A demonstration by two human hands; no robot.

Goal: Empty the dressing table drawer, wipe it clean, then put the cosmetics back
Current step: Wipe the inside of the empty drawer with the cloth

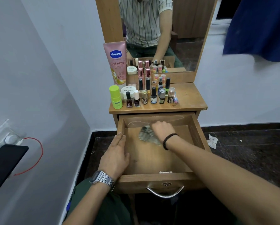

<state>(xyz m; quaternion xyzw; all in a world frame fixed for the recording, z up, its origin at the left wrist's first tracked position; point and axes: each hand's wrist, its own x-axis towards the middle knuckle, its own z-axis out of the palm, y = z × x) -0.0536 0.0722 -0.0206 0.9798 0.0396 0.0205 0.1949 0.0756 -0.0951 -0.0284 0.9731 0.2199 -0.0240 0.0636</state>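
The wooden drawer of the dressing table is pulled out, with nothing inside but a cloth. My right hand is inside it near the back, pressing a grey checked cloth against the drawer floor. My left hand rests flat on the drawer's left wall, fingers together and holding nothing. Several cosmetics stand on the table top: a pink Vaseline tube, a green stick, a white nail polish remover jar and rows of nail polish bottles.
A mirror rises behind the table top. A white wall is close on the left, with a socket and red cable. A crumpled tissue lies on the dark floor to the right. A blue cloth hangs at the upper right.
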